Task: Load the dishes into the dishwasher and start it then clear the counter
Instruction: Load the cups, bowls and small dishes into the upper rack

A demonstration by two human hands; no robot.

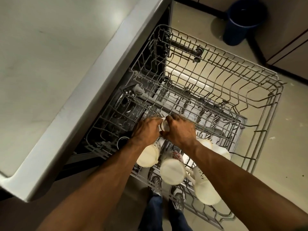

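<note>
Both hands met over the upper rack (pixel 260 104): left hand (pixel 146 130) and right hand (pixel 180 130) curled tight round one small white cup (pixel 164 125) between them, held just above the rack wires. Four white mugs sat upside down nearer the person: mug 1 (pixel 147 155), mug 2 (pixel 172 170), mug 3 (pixel 206 189), mug 4 (pixel 220 150). Counter (pixel 50 64) at left, blue bin (pixel 243 22) on floor far right.

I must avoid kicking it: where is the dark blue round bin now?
In the head view, the dark blue round bin stands on the floor at the upper right, beyond the far corner of the pulled-out grey wire dishwasher rack, beside the cabinets.
</note>
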